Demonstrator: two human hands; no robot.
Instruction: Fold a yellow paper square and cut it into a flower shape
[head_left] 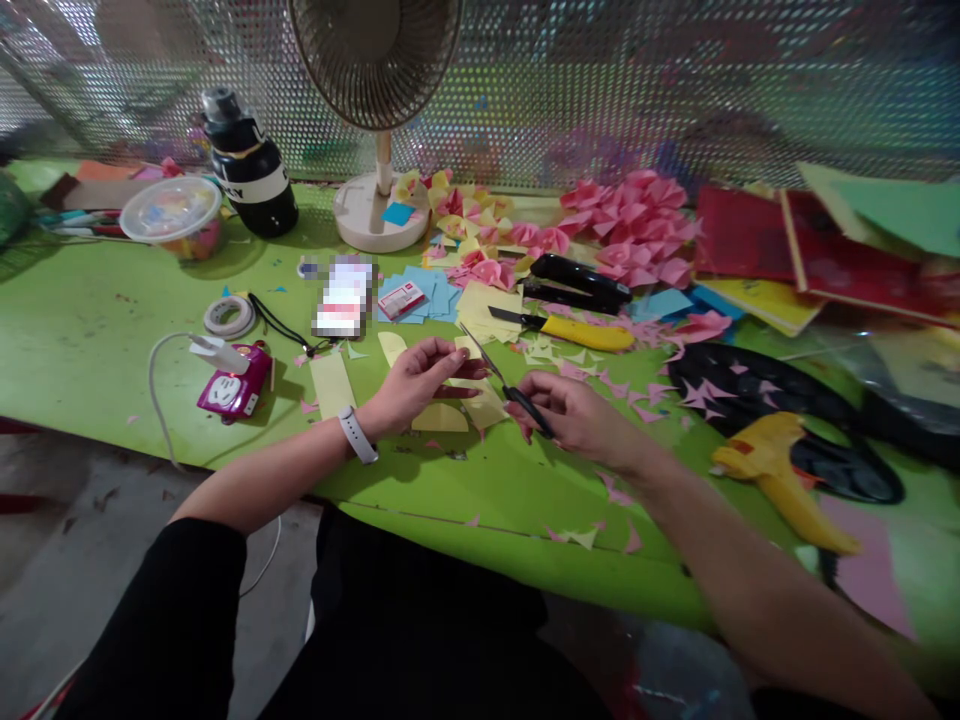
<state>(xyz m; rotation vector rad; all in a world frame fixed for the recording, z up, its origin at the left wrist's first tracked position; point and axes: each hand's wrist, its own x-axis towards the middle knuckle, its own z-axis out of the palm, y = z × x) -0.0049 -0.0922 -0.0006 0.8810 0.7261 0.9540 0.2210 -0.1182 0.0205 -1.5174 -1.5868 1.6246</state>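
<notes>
Scissors (517, 398) are held by the right hand (570, 412), whose fingers are curled closed around the black handles; the blades are pointed away and leftward, up to the fingertips of the left hand (420, 383); how far the blades are parted cannot be told. By the left thumb and forefinger, brought together at their tips, a piece of yellow paper (470, 347) is pinched just beside the blades; the other left fingers are held loosely extended beneath it. Under and around the left fingers, cut yellow strips (334, 388) are spread on the green worktop (420, 495); just beyond the scissors, a yellow-handled knife (589, 333) is laid flat, with a black stapler (574, 284) behind it. Beyond the left fingers, a small red-and-white box (403, 299) is rested on blue paper squares (442, 297); left of that, a phone (344, 300) is placed, its screen blurred. Farther left of the left fingers, a tape roll (229, 317) and a purple power adapter (234, 390) are seen. Well beyond the right fingers, pink paper flowers (637, 225) are heaped; to the right of those fingers, a yellow glue gun (776, 465) is laid down; pink scraps (615, 388) are scattered between.
</notes>
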